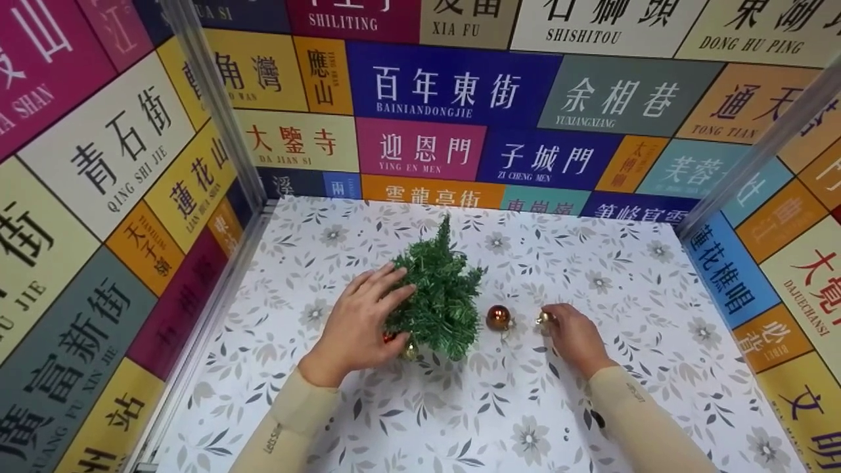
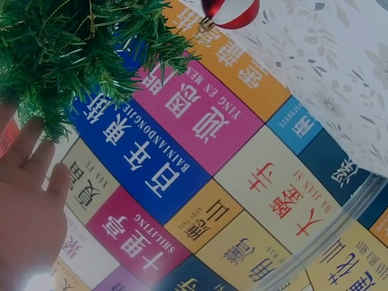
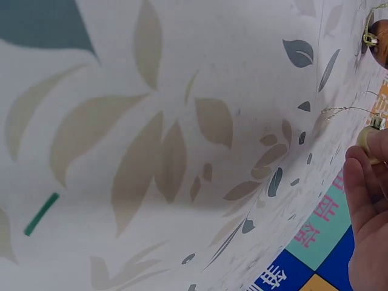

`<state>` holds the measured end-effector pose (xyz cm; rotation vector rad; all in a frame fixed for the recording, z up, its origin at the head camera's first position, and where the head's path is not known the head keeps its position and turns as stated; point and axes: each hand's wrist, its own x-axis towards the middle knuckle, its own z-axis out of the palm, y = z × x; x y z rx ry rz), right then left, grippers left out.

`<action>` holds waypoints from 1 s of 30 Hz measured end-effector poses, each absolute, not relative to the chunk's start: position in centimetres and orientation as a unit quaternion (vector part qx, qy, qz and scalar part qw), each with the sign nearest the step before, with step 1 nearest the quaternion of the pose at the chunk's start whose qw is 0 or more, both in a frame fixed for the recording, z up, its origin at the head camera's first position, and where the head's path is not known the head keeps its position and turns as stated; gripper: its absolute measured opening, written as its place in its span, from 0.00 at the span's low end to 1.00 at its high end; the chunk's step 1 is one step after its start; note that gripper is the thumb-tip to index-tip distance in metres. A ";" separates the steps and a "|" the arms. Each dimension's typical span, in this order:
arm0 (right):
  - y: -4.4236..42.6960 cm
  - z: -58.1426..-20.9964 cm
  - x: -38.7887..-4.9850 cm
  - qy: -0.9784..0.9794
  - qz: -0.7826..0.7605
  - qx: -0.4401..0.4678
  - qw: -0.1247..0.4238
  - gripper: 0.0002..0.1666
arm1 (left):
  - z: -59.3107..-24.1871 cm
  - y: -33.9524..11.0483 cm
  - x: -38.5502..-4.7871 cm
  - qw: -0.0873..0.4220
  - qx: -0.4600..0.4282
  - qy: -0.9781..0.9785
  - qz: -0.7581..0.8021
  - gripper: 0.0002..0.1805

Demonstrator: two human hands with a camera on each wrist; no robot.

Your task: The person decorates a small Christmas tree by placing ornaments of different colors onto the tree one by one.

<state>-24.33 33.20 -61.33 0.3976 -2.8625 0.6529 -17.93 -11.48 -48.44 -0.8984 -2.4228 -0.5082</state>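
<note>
A small green artificial Christmas tree (image 1: 439, 299) stands mid-table. My left hand (image 1: 358, 328) rests against its left side, fingers spread over the branches and thumb near the base. Below that thumb show a bit of red and a gold bauble (image 1: 410, 351). In the left wrist view a red-and-white bauble (image 2: 237, 12) with a gold cap hangs at the branches. My right hand (image 1: 579, 338), to the right of the tree, pinches a small gold bauble (image 1: 543, 319). Its cap and thin gold loop (image 3: 345, 110) show in the right wrist view. The palm side of the left hand is partly hidden.
A shiny copper-brown bauble (image 1: 498, 317) lies on the table between the tree and my right hand. The white floral-patterned tabletop (image 1: 525, 401) is bordered by colourful sign-printed walls (image 1: 453, 79) at back and sides. A green needle (image 3: 41, 214) lies on the surface.
</note>
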 end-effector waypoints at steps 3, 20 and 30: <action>33.2 -61.3 -24.0 -0.963 0.220 0.133 0.083 0.18 | -48.5 -11.4 -17.9 0.254 -0.333 -0.889 -0.187 0.40; 32.6 -60.2 -22.8 -0.954 0.210 0.178 0.116 0.17 | -48.5 -11.2 -18.2 0.270 -0.339 -0.882 -0.187 0.37; 31.2 -58.7 -21.6 -0.938 0.224 0.218 0.148 0.18 | -48.6 -11.1 -18.3 0.275 -0.336 -0.881 -0.188 0.36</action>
